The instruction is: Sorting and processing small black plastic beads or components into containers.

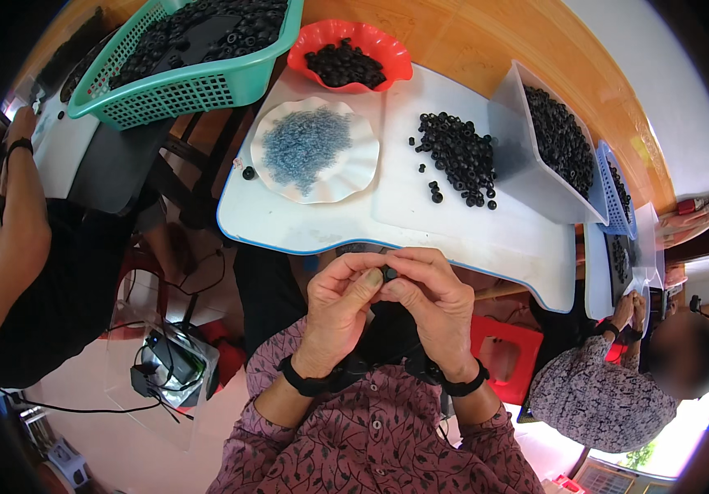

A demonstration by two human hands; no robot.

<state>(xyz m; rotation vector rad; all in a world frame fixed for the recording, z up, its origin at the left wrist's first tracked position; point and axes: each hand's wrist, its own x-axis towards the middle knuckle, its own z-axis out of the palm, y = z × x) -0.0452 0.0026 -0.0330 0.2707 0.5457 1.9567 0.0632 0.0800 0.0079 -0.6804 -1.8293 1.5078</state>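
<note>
Left grip (342,295) and right grip (430,292) together pinch small black part (389,273), near side of desk (309,226), white plate (362,160) beyond, left.

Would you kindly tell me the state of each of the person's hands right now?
Left hand: closed, pinching a small black part.
Right hand: closed, holding the same small black part.

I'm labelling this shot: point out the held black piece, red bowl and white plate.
Black piece (389,273): head view, its visible middle.
Red bowl (399,61): head view, right side wall.
White plate (364,156): head view, bare right side.
</note>
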